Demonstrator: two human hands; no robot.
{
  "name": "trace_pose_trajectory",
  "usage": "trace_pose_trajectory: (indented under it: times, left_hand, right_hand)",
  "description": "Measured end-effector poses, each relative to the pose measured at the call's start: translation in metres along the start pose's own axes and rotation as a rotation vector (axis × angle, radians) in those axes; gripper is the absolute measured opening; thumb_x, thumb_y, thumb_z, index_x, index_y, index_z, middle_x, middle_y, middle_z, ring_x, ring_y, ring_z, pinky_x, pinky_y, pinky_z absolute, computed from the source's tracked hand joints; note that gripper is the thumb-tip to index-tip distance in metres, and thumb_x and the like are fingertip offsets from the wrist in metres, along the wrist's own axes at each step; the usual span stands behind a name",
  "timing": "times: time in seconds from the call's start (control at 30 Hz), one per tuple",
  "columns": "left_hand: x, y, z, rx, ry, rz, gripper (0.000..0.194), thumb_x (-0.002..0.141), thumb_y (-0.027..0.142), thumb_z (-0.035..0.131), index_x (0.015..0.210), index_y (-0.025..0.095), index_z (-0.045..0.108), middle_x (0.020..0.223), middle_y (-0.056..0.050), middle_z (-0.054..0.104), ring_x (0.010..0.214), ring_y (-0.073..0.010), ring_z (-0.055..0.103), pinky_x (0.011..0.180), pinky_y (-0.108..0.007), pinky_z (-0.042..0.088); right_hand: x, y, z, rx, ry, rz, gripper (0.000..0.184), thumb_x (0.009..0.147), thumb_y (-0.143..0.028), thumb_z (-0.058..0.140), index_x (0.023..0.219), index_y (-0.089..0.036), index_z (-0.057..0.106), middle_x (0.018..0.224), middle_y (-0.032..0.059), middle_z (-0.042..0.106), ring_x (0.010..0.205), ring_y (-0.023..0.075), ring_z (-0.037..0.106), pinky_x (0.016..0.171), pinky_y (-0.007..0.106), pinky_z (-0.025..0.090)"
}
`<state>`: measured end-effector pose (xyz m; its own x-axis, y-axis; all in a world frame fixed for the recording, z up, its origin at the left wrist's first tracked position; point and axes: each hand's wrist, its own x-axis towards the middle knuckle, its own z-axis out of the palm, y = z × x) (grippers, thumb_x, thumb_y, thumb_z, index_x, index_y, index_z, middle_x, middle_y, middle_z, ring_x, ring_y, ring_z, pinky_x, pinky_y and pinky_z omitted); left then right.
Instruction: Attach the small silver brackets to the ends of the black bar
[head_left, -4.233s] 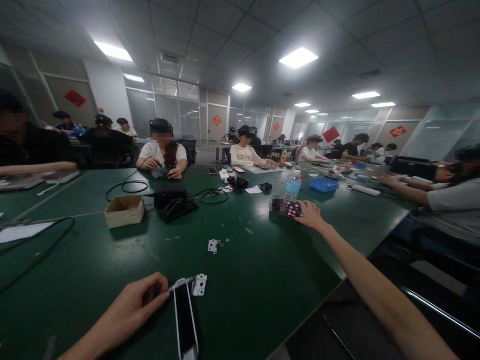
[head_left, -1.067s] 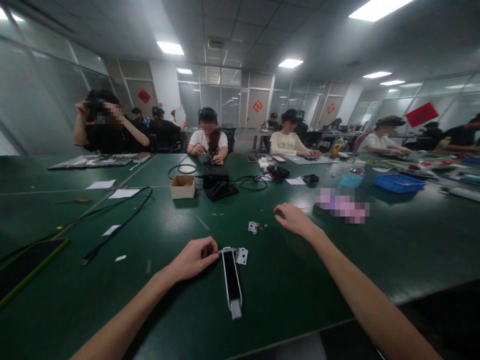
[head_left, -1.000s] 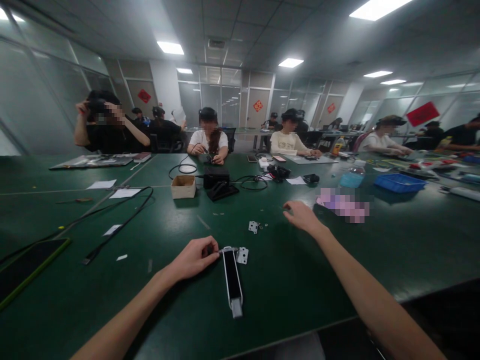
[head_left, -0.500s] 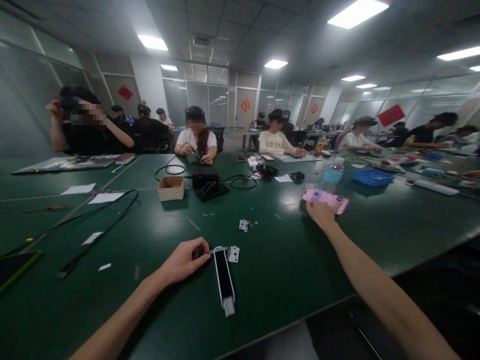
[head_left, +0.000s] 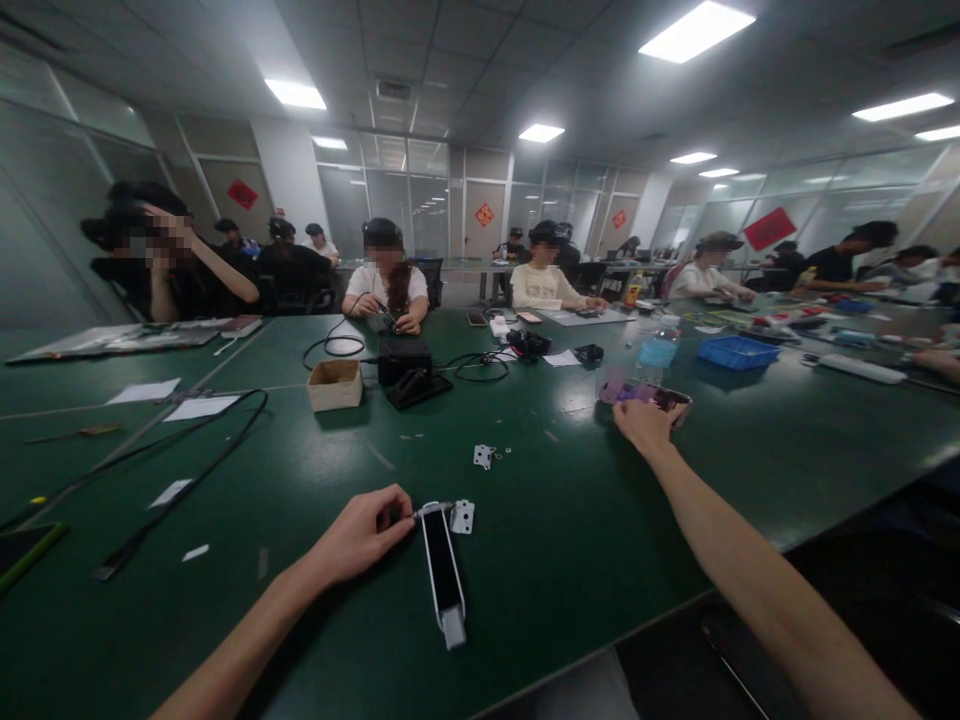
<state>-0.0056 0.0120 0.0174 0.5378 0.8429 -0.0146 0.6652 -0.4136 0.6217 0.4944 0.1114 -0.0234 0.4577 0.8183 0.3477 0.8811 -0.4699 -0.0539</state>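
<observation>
My left hand pinches the left end of a thin metal rod at the top of a narrow white-framed piece with a black middle. On the rod's right side sits a small metal plate with holes. The piece lies on the green table, its pale block-like end towards me. Out to the right, my right hand has its fingers closed on a pink and purple phone; part of the phone is covered by the hand. A second holed metal plate lies between the hands, with small rings beside it.
Beyond my hands are a cardboard box, a black box, cables, a blue tray and a container of blue liquid. A black cable and paper pieces lie left. Several people sit across the table.
The view has shifted slightly, so the table things sit a little further left. The phone's surface looks darker than before. Both hands keep the same holds.
</observation>
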Motion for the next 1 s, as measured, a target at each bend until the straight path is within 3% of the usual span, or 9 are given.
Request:
trace_pose_trajectory:
  times: [0.27, 0.37, 0.5, 1.0]
  left_hand:
    - [0.0, 0.001, 0.001, 0.008, 0.01, 0.002, 0.021, 0.085, 0.037, 0.05, 0.088, 0.019, 0.059, 0.078, 0.0, 0.059, 0.068, -0.0156, 0.053, 0.061, -0.026, 0.039]
    - [0.0, 0.001, 0.0, 0.002, 0.006, -0.012, 0.022, 0.084, 0.038, 0.05, 0.088, 0.019, 0.059, 0.078, 0.0, 0.06, 0.068, -0.0156, 0.053, 0.061, -0.026, 0.04]
    - [0.0, 0.003, -0.001, 0.002, -0.001, -0.028, 0.023, 0.084, 0.039, 0.05, 0.087, 0.019, 0.059, 0.079, 0.0, 0.06, 0.069, -0.0162, 0.053, 0.061, -0.026, 0.04]
    - [0.001, 0.0, 0.0, -0.002, -0.007, -0.016, 0.022, 0.085, 0.038, 0.049, 0.089, 0.019, 0.059, 0.08, 0.0, 0.06, 0.068, -0.0153, 0.052, 0.06, -0.025, 0.039]
  right_hand:
    - [-0.002, -0.002, -0.002, -0.025, 0.03, -0.008, 0.047, 0.09, -0.033, 0.031, 0.093, -0.009, 0.072, 0.09, 0.0199, 0.07, 0.089, 0.0323, 0.064, 0.099, 0.07, 0.002]
    - [-0.005, -0.009, -0.003, -0.062, 0.058, -0.127, 0.049, 0.091, -0.033, 0.03, 0.088, -0.009, 0.072, 0.084, 0.0186, 0.07, 0.084, 0.03, 0.065, 0.103, 0.064, 0.004]
    - [-0.006, -0.02, -0.005, -0.083, 0.031, -0.278, 0.046, 0.092, -0.031, 0.031, 0.088, -0.01, 0.071, 0.083, 0.0157, 0.071, 0.08, 0.0276, 0.066, 0.104, 0.063, -0.002]
    - [0.005, -0.017, 0.0, -0.055, 0.024, -0.262, 0.045, 0.092, -0.031, 0.032, 0.086, -0.009, 0.071, 0.084, 0.0173, 0.071, 0.083, 0.0303, 0.065, 0.102, 0.066, 0.0]
